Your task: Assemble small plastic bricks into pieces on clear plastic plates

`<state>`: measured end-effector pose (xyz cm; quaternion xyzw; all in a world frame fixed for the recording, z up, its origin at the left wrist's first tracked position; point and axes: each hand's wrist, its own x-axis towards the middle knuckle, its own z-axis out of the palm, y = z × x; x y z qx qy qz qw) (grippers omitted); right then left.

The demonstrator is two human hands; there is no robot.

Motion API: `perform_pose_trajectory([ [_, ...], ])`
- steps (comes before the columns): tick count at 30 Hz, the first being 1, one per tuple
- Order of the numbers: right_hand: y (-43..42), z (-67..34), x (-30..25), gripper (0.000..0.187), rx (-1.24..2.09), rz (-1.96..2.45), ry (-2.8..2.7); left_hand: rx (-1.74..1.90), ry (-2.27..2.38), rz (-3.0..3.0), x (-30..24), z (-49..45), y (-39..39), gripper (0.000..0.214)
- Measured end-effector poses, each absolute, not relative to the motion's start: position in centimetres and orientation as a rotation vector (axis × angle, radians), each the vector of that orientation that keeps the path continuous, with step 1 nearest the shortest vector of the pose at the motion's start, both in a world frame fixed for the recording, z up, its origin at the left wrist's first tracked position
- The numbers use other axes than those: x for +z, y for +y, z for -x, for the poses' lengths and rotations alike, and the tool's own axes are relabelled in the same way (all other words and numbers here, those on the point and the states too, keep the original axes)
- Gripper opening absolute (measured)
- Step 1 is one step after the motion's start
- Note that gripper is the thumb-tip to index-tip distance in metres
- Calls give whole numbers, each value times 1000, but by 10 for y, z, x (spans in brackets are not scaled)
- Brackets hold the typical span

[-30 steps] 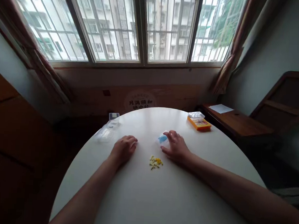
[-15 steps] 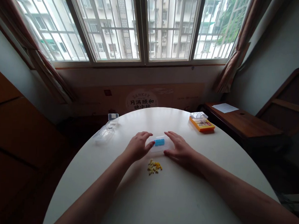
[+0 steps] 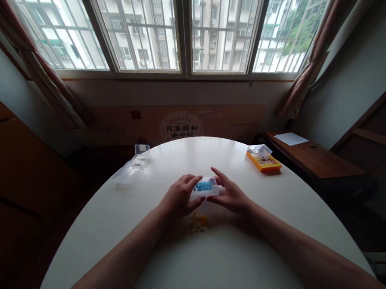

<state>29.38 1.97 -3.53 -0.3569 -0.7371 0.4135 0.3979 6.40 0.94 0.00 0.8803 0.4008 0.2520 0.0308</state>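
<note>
A small clear plastic box with blue pieces inside is held above the round white table, tilted toward me. My left hand grips its left end and my right hand pinches its right end. Just below the hands, a small pile of yellow and pale pieces lies on the table in their shadow.
An open clear box lies at the table's far left edge. At the far right sits an orange box with a clear lid on top. A dark wooden bench with a sheet of paper stands to the right. Windows fill the far wall.
My left hand crossed from the table to the clear box and took its left end. Both hands then lifted and tilted the box over the yellow pile.
</note>
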Motion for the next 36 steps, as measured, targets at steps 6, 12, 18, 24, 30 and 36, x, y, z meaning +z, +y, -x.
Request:
perform_pose_trajectory([
  [6, 11, -283, -33, 103, 1539, 606, -1492, 1018, 1077, -2759, 5, -62, 2, 55],
  [12, 4, -282, -13, 69, 1694, 597, -1488, 1166, 987, -2768, 6, -65, -3, 56],
  [18, 2, -280, -14, 52, 1703, 596, -1471, 1155, 1082, -2628, 8, -68, -8, 47],
  [24, 2, -279, -14, 53, 1719, 608, -1451, 1136, 1149, -2608, 8, -70, -10, 46],
  [30, 1, -279, -11, 52, 1726, 606, -1436, 1146, 1203, -2626, 8, -72, -13, 45],
  [36, -2, -279, -8, 52, 1729, 616, -1428, 1152, 1231, -2636, 9, -73, -14, 43],
])
